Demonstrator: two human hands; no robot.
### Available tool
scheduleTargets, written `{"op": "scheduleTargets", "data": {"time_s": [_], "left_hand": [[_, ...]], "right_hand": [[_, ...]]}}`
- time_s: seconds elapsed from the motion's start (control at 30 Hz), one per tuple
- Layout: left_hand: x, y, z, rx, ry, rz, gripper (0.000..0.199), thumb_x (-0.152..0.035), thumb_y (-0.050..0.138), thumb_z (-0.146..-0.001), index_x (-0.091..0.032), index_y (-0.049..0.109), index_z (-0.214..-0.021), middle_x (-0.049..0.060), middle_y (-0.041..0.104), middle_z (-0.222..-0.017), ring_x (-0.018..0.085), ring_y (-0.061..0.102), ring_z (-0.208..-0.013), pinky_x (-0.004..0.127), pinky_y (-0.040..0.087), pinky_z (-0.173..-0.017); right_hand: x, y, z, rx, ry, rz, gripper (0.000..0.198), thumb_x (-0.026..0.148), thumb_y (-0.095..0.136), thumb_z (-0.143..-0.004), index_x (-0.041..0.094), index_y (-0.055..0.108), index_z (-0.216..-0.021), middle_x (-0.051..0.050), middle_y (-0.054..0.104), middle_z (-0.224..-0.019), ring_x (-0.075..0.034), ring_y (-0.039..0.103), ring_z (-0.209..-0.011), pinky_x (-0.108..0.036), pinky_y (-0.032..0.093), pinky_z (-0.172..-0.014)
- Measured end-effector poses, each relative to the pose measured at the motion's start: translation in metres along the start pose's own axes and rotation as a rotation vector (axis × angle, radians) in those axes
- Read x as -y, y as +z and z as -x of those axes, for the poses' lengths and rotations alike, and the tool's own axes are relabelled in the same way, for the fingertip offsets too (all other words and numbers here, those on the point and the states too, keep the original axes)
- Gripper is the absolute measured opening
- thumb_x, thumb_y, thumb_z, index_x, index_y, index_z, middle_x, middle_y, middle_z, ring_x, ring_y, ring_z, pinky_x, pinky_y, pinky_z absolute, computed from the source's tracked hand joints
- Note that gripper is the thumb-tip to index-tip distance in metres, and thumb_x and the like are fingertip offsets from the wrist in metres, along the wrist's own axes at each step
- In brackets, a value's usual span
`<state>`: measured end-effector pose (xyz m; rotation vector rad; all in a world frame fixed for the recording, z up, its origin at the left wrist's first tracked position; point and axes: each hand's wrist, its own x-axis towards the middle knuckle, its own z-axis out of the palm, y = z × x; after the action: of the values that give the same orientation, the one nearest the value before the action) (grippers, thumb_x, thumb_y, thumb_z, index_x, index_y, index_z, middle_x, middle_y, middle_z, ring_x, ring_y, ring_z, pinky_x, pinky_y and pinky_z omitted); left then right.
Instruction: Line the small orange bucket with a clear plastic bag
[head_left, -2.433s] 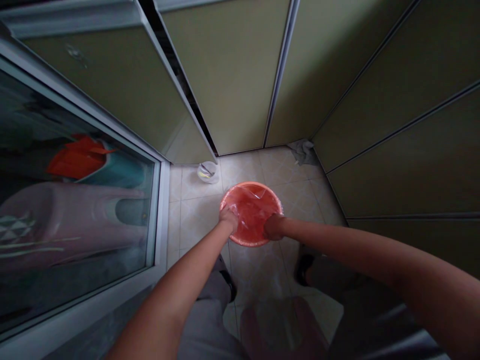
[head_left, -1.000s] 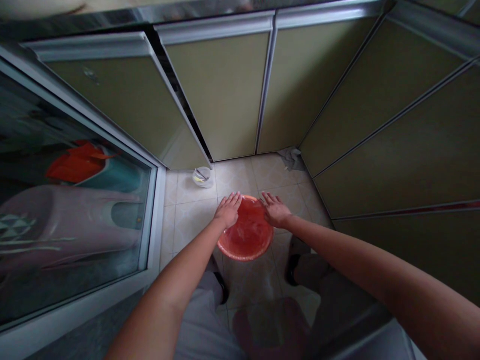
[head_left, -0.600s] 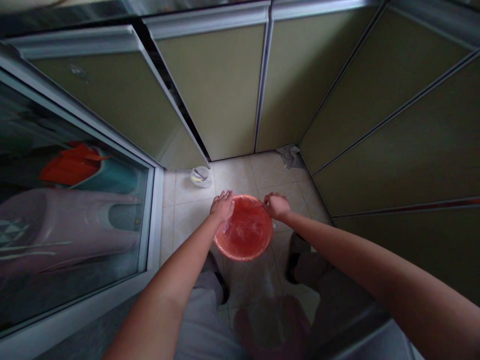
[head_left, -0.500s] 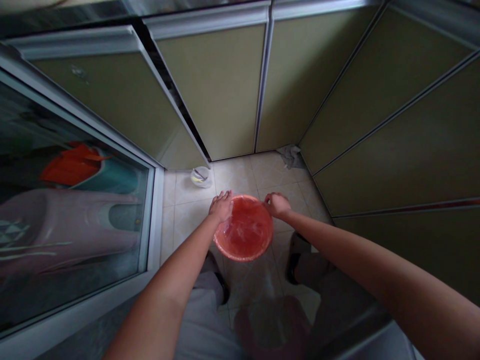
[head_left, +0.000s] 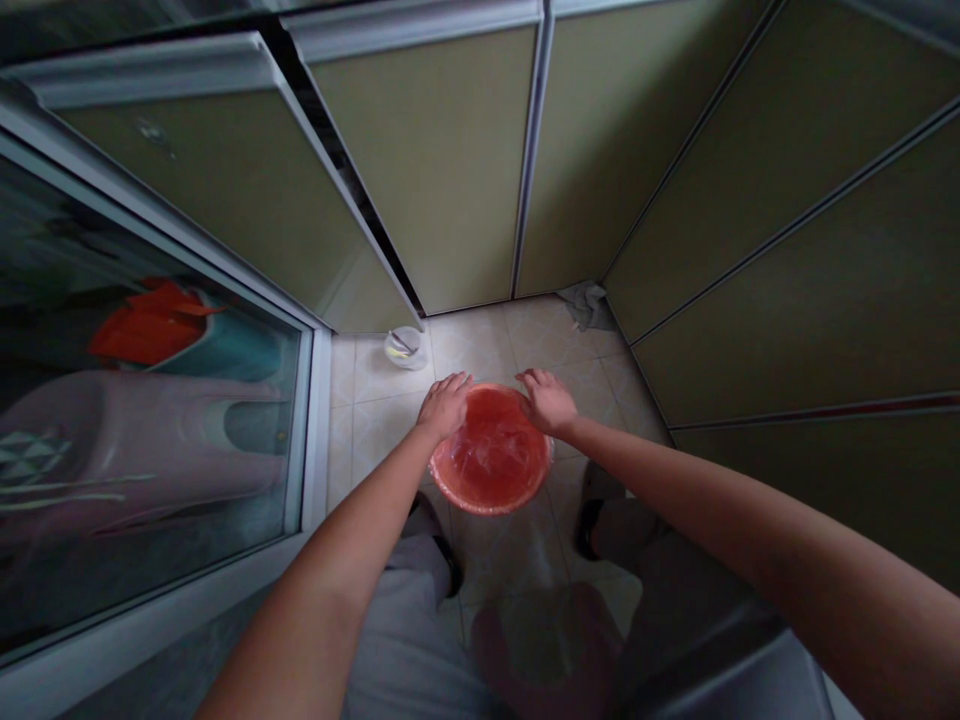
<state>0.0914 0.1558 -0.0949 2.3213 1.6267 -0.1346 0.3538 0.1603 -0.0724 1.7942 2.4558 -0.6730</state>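
Note:
A round red-orange basin (head_left: 491,460) stands on the tiled floor between my feet. What looks like clear plastic film lines its inside and comes over the rim, catching light in wrinkles. My left hand (head_left: 448,402) lies on the upper left rim, its fingers stretched out and pointing forward. On the upper right rim rests my right hand (head_left: 549,400), fingers extended and bent slightly inward over the edge. Both thumbs are mostly hidden. Neither hand visibly grips the basin.
A small whitish tub (head_left: 406,347) sits by the cabinet door (head_left: 420,150). Grey cloth (head_left: 586,304) lies crumpled in the corner. At left, behind a glass door (head_left: 306,440), are a pink stool (head_left: 150,440) and a teal bin (head_left: 240,347) with an orange bag (head_left: 154,325).
My right hand has gone from closed fingers at the rim to extended fingers lying over it. My left hand stays on the left rim. The view has shifted slightly.

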Motion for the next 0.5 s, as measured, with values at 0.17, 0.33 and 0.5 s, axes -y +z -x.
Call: {"op": "scheduleTargets", "data": {"time_s": [0.17,0.33,0.5], "left_hand": [[-0.004,0.007,0.003,0.102,-0.082,0.118,0.069,-0.017,0.042,-0.102,-0.016,0.031,-0.17,0.014,0.051,-0.165,0.023,0.057,-0.142,0.034,0.046,-0.116],[0.008,0.012,0.011,0.201,-0.268,0.228,0.063,-0.038,0.033,-0.111,-0.014,0.032,-0.169,0.019,0.058,-0.157,0.027,0.061,-0.14,0.036,0.05,-0.11],[0.014,0.014,0.02,0.087,-0.192,0.19,0.062,-0.039,0.028,-0.111,-0.013,0.034,-0.168,0.018,0.052,-0.163,0.027,0.057,-0.144,0.039,0.047,-0.116]], "right_hand": [[0.006,0.031,0.005,0.22,-0.062,-0.106,0.085,0.033,0.045,-0.1,0.002,0.015,-0.173,-0.023,0.027,-0.175,-0.034,0.036,-0.157,-0.041,0.035,-0.124],[-0.018,0.036,0.005,0.271,0.065,-0.139,0.077,0.039,0.032,-0.108,-0.006,0.021,-0.169,-0.032,0.043,-0.164,-0.036,0.049,-0.147,-0.044,0.041,-0.118],[0.012,0.023,0.02,0.1,-0.309,0.053,0.055,0.034,0.042,-0.108,0.01,0.057,-0.155,-0.024,0.047,-0.163,-0.038,0.045,-0.146,-0.052,0.034,-0.121]]}}
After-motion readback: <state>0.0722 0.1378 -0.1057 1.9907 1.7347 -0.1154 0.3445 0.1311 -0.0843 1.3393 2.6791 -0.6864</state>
